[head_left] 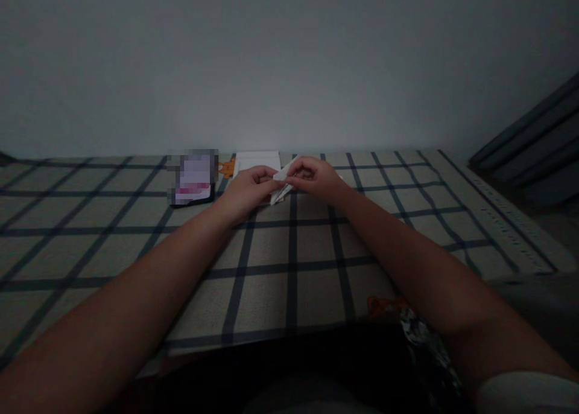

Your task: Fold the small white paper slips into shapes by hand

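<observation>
Head view: left hand, right hand pinch pointed folded white paper.

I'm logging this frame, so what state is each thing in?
Folded paper: creased, held off the cloth by both hands.
Left hand: shut on the paper.
Right hand: shut on the paper.
White sheets: lying flat.
Phone: lying flat, screen blurred.
Checked cloth: spread flat.

A checked bedsheet carries white paper sheets and a blurred dark-edged flat object beside them.
</observation>
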Motion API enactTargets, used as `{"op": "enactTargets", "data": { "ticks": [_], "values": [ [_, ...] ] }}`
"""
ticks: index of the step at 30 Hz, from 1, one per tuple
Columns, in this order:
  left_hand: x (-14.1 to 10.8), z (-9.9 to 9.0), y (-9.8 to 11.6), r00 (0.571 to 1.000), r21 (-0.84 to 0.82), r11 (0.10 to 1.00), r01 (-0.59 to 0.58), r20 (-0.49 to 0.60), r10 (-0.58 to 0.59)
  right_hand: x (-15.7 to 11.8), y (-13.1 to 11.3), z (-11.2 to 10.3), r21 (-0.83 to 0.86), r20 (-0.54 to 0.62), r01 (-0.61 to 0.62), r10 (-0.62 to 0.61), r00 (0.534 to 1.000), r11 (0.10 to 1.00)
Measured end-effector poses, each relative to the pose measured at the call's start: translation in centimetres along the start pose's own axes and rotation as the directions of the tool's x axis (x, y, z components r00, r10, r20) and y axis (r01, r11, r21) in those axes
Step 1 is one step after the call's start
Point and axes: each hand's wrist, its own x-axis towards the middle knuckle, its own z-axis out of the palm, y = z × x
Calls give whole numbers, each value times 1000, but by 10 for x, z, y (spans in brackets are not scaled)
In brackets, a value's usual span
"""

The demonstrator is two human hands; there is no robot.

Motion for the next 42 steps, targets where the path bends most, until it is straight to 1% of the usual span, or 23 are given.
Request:
{"op": "enactTargets", "data": {
  "ticks": [4, 7, 10, 12, 15, 18, 22, 27, 32, 36, 42],
  "values": [
    [0, 0, -1, 999, -12, 1000, -18, 28, 18, 0, 0, 1, 43, -37, -16, 17, 999, 999],
    [-1, 0, -1, 999, -21, 999, -32, 31, 33, 0, 0, 3, 130, -66, -54, 63, 996, 990],
    [0, 0, -1, 999, -101, 995, -25, 25, 28, 2, 1, 3, 222, -88, -86, 107, 990, 971],
    [0, 0, -1, 999, -154, 988, -31, 15, 33, 3, 1, 3, 243, -56, -128, 145, 988, 962],
    [0, 1, -1, 999, -185, 982, -48, 1, 49, 4, 0, 2, 206, 15, -194, 195, 981, 959],
    [-1, 2, 0, 999, -163, 985, -50, -7, 49, 2, -4, 2, 155, 38, -199, 195, 980, 968],
    [-2, 2, 1, 999, -101, 994, -49, 8, 50, 1, -9, 0, 153, 43, -229, 225, 973, 961],
    [0, 2, -1, 998, -98, 993, -68, 12, 69, 0, -10, -1, 163, 45, -227, 223, 974, 960],
    [-1, 1, 2, 998, -79, 996, -43, -49, 39, -1, -11, -1, 181, 50, -230, 224, 973, 956],
    [-1, -2, 1, 993, -12, 998, -67, -98, 65, -1, -12, -1, 157, 57, -228, 221, 973, 961],
    [2, -3, -4, 989, 3, 994, -113, -93, 113, -2, -16, -2, 116, 37, -220, 217, 975, 969]
  ]
}}
